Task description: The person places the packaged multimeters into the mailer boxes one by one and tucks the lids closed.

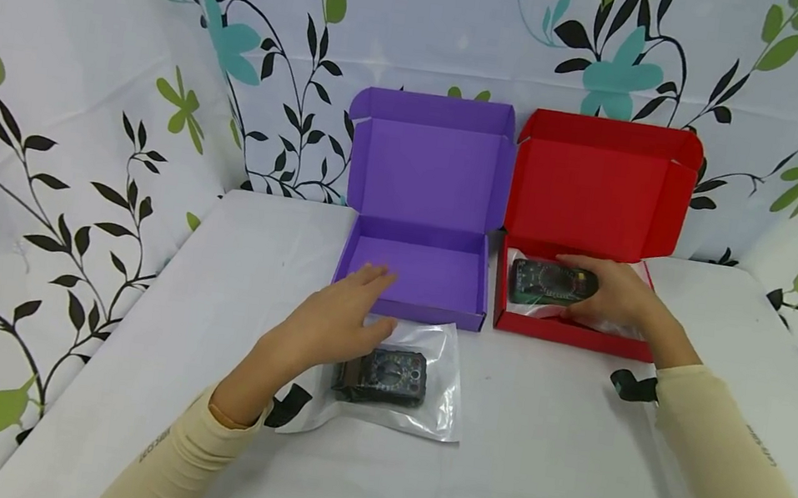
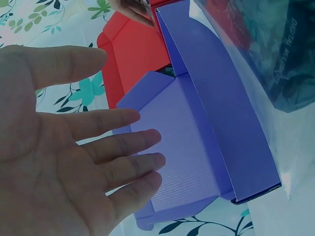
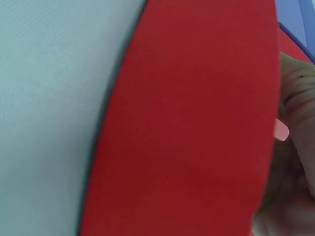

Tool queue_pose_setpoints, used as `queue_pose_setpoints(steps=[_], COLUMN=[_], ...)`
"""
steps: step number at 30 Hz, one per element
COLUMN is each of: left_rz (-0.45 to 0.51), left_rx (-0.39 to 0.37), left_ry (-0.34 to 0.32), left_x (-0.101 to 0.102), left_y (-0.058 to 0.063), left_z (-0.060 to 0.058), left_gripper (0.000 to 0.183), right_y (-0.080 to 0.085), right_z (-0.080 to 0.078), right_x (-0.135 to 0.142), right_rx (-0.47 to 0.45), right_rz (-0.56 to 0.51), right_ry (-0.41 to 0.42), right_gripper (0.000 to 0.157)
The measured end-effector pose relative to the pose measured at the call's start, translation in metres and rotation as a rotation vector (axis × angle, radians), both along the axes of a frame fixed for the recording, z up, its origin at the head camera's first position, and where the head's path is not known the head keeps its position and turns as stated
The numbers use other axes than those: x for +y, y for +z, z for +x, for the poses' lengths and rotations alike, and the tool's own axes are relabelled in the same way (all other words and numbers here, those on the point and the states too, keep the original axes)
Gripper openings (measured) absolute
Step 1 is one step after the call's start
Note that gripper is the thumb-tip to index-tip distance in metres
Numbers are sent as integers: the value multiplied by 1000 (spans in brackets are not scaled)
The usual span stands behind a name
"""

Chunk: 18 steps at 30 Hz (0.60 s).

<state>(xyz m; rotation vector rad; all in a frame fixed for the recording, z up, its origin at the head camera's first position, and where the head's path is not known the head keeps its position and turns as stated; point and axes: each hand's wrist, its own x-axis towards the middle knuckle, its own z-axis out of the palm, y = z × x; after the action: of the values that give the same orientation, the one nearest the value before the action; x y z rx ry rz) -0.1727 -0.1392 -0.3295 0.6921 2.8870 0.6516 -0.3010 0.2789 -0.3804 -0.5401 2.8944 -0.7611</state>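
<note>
In the head view a digital multimeter [image 1: 395, 381] in a clear plastic bag [image 1: 442, 410] lies on the table before an open purple box [image 1: 427, 173]. My left hand [image 1: 329, 320] is over the bag's upper left, fingers extended toward the purple box; the left wrist view shows its palm [image 2: 49, 162] bare. At the right, my right hand [image 1: 612, 294] grips the right end of a second bagged multimeter [image 1: 546, 283] inside the open red box [image 1: 596, 191]. The red box's front wall [image 3: 182, 118] hides most of that hand in the right wrist view.
Both boxes stand side by side at the back of the white table [image 1: 530, 460], lids raised against a leaf-patterned cloth [image 1: 428, 26]. A dark strap end [image 1: 632, 387] hangs by the right wrist, another [image 1: 289, 405] by the left.
</note>
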Motion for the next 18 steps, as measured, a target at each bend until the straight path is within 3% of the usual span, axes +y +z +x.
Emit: queue_pose_setpoints(steps=[11,15,18], left_rz=[-15,-18,-5], left_rx=[-1,10,3], left_ry=[-13,-24,-25], left_x=[-6,-9,-11], left_y=[-5,-4,-1], left_z=[2,-2,-6], left_gripper=[62,61,61], right_y=[-12,-6,7], right_z=[-1,3,9], right_x=[-5,-6,-7], right_rx=[-58,-53,11], right_rz=[-35,11,63], right_ry=[20,53,89], right_gripper=[97,100,101])
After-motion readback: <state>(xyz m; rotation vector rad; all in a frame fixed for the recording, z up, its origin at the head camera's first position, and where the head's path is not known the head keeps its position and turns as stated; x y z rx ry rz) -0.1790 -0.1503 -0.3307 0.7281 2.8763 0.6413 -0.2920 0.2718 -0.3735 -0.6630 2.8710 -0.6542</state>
